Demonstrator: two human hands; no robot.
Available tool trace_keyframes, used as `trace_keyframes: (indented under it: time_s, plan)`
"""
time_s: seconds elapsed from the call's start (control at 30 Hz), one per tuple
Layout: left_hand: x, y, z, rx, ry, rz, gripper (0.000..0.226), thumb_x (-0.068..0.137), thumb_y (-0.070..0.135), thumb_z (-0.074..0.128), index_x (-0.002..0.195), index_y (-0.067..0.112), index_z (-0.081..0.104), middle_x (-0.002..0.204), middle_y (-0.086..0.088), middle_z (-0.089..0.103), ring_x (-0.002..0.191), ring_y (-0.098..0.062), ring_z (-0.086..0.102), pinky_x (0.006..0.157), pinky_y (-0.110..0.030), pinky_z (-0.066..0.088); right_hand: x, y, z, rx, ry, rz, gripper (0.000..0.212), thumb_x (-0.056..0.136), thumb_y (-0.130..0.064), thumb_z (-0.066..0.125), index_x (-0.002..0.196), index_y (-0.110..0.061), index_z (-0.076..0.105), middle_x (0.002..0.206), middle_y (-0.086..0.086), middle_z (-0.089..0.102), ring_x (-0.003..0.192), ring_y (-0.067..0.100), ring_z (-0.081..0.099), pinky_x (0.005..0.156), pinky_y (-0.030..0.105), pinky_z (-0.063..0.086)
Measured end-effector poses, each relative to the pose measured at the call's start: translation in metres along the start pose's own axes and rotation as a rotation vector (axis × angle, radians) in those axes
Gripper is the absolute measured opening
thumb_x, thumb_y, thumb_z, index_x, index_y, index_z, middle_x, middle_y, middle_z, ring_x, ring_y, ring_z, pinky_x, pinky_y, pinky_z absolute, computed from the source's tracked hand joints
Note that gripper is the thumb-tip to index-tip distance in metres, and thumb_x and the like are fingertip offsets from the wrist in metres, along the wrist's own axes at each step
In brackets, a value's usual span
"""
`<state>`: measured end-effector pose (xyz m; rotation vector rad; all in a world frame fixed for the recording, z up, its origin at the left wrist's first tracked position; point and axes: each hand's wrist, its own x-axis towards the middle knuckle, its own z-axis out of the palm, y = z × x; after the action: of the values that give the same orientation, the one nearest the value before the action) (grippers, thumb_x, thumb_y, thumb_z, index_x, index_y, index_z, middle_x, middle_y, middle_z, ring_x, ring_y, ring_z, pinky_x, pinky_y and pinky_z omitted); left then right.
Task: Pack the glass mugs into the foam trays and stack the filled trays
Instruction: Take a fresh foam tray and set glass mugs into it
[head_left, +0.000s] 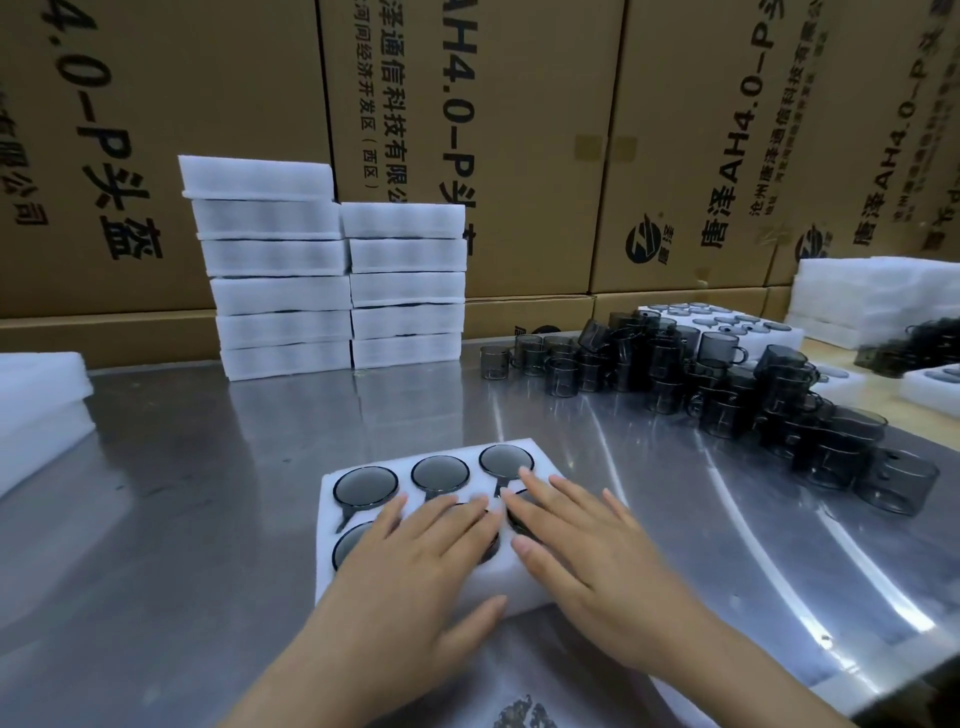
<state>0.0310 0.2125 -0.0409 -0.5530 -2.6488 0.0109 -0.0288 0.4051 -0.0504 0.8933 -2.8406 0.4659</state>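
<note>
A white foam tray (327, 577) lies on the metal table in front of me, its round pockets filled with dark glass mugs (365, 486). My left hand (415, 561) lies flat on the tray's near middle, fingers straight, covering one mug. My right hand (582, 545) lies flat beside it over the tray's right side, fingertips near the far right mug (505, 461). Several loose grey mugs (727, 384) are heaped on the table at the right. Two stacks of filled foam trays (283, 291) stand at the back left.
Cardboard boxes (519, 130) wall off the back. More foam trays (36, 400) lie at the left edge and another pile (878, 296) at the far right, with a part-filled tray (727, 322) behind the mug heap. The steel table (208, 493) shows bare metal at the left.
</note>
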Motion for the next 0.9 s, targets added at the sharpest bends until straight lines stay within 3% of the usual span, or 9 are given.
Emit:
trace_keyframes:
  time_s: [0.13, 0.23, 0.3, 0.37, 0.5, 0.57, 0.67, 0.8, 0.9]
  plan:
    - [-0.027, -0.017, -0.006, -0.129, 0.058, -0.166, 0.057, 0.081, 0.055, 0.040, 0.123, 0.023, 0.062, 0.131, 0.012, 0.057, 0.118, -0.011, 0.056, 0.101, -0.032, 0.031, 0.000, 0.002, 0.003, -0.072, 0.059, -0.026, 0.052, 0.094, -0.060, 0.013, 0.145, -0.048, 0.018, 0.153, -0.032, 0.007, 0.141, -0.006, -0.003, 0.116, 0.035, -0.003]
    - [-0.044, -0.026, -0.007, -0.350, 0.098, -0.431, 0.067, 0.079, 0.068, 0.032, 0.141, 0.040, 0.028, 0.149, 0.025, 0.022, 0.135, 0.002, 0.026, 0.114, -0.030, 0.021, -0.001, 0.002, 0.002, -0.040, 0.032, -0.026, 0.051, 0.094, -0.061, 0.017, 0.144, -0.049, 0.020, 0.154, -0.029, 0.005, 0.142, -0.004, -0.003, 0.117, 0.035, -0.001]
    - [-0.055, -0.026, -0.006, -0.568, 0.092, -0.642, 0.085, 0.074, 0.077, 0.032, 0.147, 0.038, 0.012, 0.153, 0.024, 0.005, 0.141, 0.001, 0.011, 0.117, -0.028, 0.013, -0.005, 0.002, 0.002, 0.123, 0.042, 0.033, 0.052, 0.092, -0.062, 0.028, 0.143, -0.048, 0.025, 0.155, -0.026, 0.001, 0.142, -0.003, -0.002, 0.118, 0.030, 0.005]
    - [-0.060, -0.022, -0.003, -0.727, 0.039, -0.809, 0.101, 0.063, 0.070, 0.047, 0.150, 0.029, 0.015, 0.156, 0.017, 0.012, 0.144, -0.004, 0.010, 0.118, -0.029, 0.011, -0.009, -0.002, -0.001, 0.406, 0.129, 0.218, 0.056, 0.090, -0.059, 0.040, 0.142, -0.039, 0.032, 0.152, -0.023, 0.014, 0.139, -0.004, 0.013, 0.111, 0.020, 0.016]
    - [-0.053, -0.007, 0.001, -0.895, 0.071, -0.889, 0.044, 0.081, 0.050, 0.058, 0.122, 0.045, 0.043, 0.128, 0.015, 0.049, 0.133, -0.009, 0.036, 0.111, -0.029, 0.025, -0.008, -0.009, -0.006, 1.050, 0.076, 0.520, 0.033, 0.087, -0.052, 0.055, 0.109, -0.028, 0.062, 0.111, -0.019, 0.066, 0.087, -0.014, 0.060, 0.069, 0.007, 0.043]
    - [-0.041, -0.004, -0.001, -1.075, 0.194, -0.990, 0.028, 0.086, 0.038, 0.062, 0.110, 0.043, 0.049, 0.116, 0.017, 0.055, 0.114, 0.002, 0.049, 0.098, -0.022, 0.031, -0.004, -0.011, -0.005, 1.176, 0.091, 0.531, 0.036, 0.080, -0.053, 0.063, 0.107, -0.028, 0.062, 0.105, -0.012, 0.070, 0.092, 0.000, 0.065, 0.081, 0.019, 0.049]
    - [-0.021, -0.010, 0.003, -1.355, 0.384, -1.047, 0.021, 0.088, 0.030, 0.062, 0.107, 0.034, 0.055, 0.093, 0.031, 0.054, 0.078, 0.022, 0.042, 0.078, -0.011, 0.033, 0.005, -0.011, -0.006, 1.423, 0.116, 0.533, 0.053, 0.064, -0.052, 0.071, 0.112, -0.034, 0.058, 0.110, -0.006, 0.070, 0.104, 0.018, 0.065, 0.099, 0.041, 0.046]
    - [0.008, -0.020, 0.010, -1.576, 0.556, -1.084, 0.033, 0.084, 0.022, 0.068, 0.115, 0.029, 0.059, 0.111, 0.007, 0.067, 0.105, -0.015, 0.062, 0.102, -0.039, 0.042, 0.029, -0.015, -0.006, 1.844, 0.134, 0.556, 0.053, 0.068, -0.032, 0.072, 0.118, -0.031, 0.056, 0.105, 0.000, 0.073, 0.089, 0.020, 0.071, 0.064, 0.033, 0.057]
    - [0.033, -0.027, 0.011, -1.552, 0.632, -1.017, 0.055, 0.079, 0.016, 0.072, 0.128, 0.033, 0.053, 0.123, 0.004, 0.063, 0.111, -0.022, 0.061, 0.096, -0.045, 0.048, 0.057, -0.020, 0.002, 2.069, 0.168, 0.640, 0.059, 0.065, -0.024, 0.073, 0.122, -0.017, 0.058, 0.105, 0.008, 0.072, 0.095, 0.024, 0.069, 0.069, 0.034, 0.052]
